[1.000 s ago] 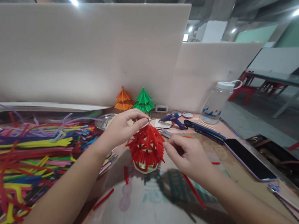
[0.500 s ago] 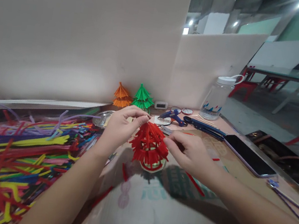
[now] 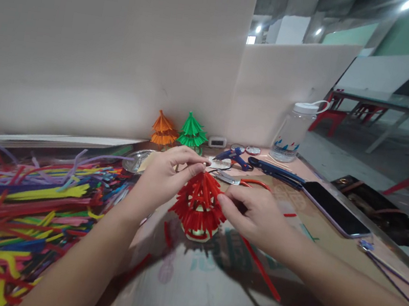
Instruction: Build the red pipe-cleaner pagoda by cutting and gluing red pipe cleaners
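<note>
A small red tree (image 3: 199,211) of bent pipe cleaners stands in front of me on a pale base. My left hand (image 3: 172,174) pinches its tip between thumb and fingers. At the tree's right side my right hand (image 3: 252,215) is closed, thumb against the fingers, by the red fringe. A red pipe cleaner (image 3: 263,273) hangs out below this hand, raised off the cardboard with its shadow apart from it. Where the fingers grip it is hidden. Scissors with orange handles (image 3: 256,183) lie just behind the right hand.
Many coloured pipe cleaners (image 3: 16,216) are heaped at left. An orange tree (image 3: 164,128) and a green tree (image 3: 193,130) stand by the white partition (image 3: 105,65). A glue gun (image 3: 234,156), blue-handled tool (image 3: 277,171), phone (image 3: 337,209) and water bottle (image 3: 293,133) lie or stand at right.
The right hand has shifted slightly down and left with the view. The red pipe cleaner beneath it now reaches further out, and more of the scissors shows.
</note>
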`<action>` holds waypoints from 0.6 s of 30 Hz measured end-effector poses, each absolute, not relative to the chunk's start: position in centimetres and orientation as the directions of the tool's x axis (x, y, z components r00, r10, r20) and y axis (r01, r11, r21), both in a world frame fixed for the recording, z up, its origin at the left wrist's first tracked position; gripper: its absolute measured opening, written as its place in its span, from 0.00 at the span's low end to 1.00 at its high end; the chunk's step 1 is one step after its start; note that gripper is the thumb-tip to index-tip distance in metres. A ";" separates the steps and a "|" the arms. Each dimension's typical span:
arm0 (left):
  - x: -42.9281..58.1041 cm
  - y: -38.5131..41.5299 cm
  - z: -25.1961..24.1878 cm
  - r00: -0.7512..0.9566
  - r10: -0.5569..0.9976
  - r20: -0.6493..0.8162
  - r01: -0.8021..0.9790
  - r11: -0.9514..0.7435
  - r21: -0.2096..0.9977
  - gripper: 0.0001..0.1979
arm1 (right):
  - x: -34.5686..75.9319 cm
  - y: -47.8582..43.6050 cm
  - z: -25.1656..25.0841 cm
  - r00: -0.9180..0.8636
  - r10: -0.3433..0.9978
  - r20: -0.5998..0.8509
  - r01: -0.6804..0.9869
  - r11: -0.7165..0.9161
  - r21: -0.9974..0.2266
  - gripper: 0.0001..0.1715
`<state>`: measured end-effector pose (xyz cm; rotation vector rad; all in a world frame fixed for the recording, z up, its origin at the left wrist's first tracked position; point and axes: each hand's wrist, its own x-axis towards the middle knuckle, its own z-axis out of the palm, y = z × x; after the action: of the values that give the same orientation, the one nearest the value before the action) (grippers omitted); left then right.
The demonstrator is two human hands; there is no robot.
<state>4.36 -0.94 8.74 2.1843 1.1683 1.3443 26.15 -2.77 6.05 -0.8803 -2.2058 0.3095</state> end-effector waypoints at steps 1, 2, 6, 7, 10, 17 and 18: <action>4.3 -1.0 8.8 0.229 0.780 0.582 0.483 -0.610 0.628 0.08 | 26.1 -2.8 6.0 -0.502 0.674 0.542 0.494 0.738 -0.460 0.21; 4.2 -1.0 8.8 0.234 0.783 0.577 0.490 -0.608 0.625 0.08 | 26.1 -2.8 6.0 -0.505 0.677 0.536 0.492 0.736 -0.466 0.21; 4.3 -1.2 9.0 0.239 0.782 0.575 0.493 -0.608 0.622 0.08 | 26.1 -3.0 6.0 -0.510 0.697 0.504 0.497 0.717 -0.489 0.20; 4.4 -1.3 9.1 0.238 0.782 0.577 0.489 -0.609 0.624 0.08 | 26.1 -3.0 6.0 -0.509 0.701 0.500 0.500 0.713 -0.491 0.20; 4.6 -1.6 9.2 0.238 0.780 0.579 0.476 -0.613 0.631 0.07 | 26.1 -3.2 6.0 -0.503 0.706 0.499 0.508 0.708 -0.490 0.20; 4.7 -1.7 9.2 0.254 0.768 0.588 0.484 -0.628 0.610 0.07 | 26.0 -3.3 6.0 -0.507 0.710 0.488 0.509 0.704 -0.495 0.20; 4.7 -1.7 9.2 0.256 0.765 0.591 0.484 -0.631 0.606 0.07 | 26.0 -3.3 6.0 -0.513 0.705 0.491 0.511 0.710 -0.485 0.20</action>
<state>4.69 -1.66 9.21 2.2309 1.1521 1.3166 25.95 -3.25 6.02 -0.9199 -2.2296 0.3658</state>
